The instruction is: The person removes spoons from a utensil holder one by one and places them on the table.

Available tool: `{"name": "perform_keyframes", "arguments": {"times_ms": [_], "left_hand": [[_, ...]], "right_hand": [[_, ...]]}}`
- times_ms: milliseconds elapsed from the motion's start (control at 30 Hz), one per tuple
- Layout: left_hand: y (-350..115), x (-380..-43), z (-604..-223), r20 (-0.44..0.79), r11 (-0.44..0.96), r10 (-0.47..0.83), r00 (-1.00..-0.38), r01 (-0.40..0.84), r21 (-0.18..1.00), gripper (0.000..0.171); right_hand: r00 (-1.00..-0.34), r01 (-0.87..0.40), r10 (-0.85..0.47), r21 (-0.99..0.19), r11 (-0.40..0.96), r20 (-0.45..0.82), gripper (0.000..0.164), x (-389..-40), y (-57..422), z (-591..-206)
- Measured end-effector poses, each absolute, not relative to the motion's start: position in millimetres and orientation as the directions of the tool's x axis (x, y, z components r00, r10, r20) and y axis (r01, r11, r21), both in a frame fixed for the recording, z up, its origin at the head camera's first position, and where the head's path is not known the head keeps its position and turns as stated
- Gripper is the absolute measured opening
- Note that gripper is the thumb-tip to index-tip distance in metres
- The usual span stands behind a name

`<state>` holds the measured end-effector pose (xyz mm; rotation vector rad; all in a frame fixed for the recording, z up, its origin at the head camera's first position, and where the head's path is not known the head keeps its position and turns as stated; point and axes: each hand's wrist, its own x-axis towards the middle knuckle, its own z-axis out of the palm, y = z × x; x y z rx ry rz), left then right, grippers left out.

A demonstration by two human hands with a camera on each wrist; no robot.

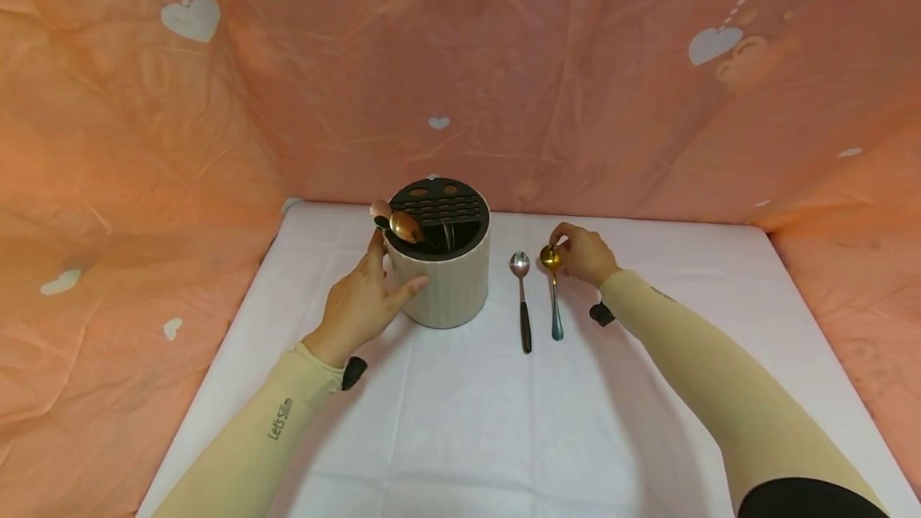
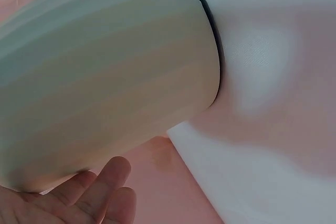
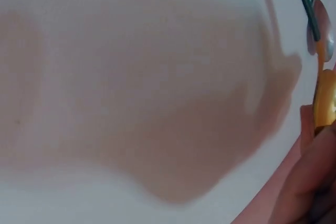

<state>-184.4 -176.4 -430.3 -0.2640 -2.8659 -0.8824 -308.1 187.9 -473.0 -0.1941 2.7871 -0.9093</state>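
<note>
My right hand (image 1: pixel 586 254) pinches a gold spoon (image 1: pixel 550 258) at the tip of its bowl; its teal handle points toward me. Whether the spoon touches the table cannot be told. The right wrist view catches the gold bowl (image 3: pixel 326 98) at its edge, beside the fingertips. Just left of it lies a silver-bowled spoon (image 1: pixel 520 264) with a dark handle. My left hand (image 1: pixel 360 306) rests against the left side of a ribbed cream utensil holder (image 1: pixel 449 294), fingers extended and thumb across its front. Copper-coloured spoons (image 1: pixel 406 226) stick out of the holder's black top.
A white cloth covers the table (image 1: pixel 460 422). Orange-pink curtains (image 1: pixel 504 102) with pale hearts enclose its back and sides. The holder's slotted black lid (image 1: pixel 449 190) has an open compartment at its front.
</note>
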Motion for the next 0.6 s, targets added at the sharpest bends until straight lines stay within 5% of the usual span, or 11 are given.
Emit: {"name": "perform_keyframes", "arguments": {"times_ms": [600], "left_hand": [[-177, -183, -429, 0.182, 0.81, 0.143, -0.973, 0.221, 0.544, 0.106]], "right_hand": [[-0.978, -0.095, -0.175, -0.511, 0.855, -0.111, 0.021, -308, 180, -488]]}}
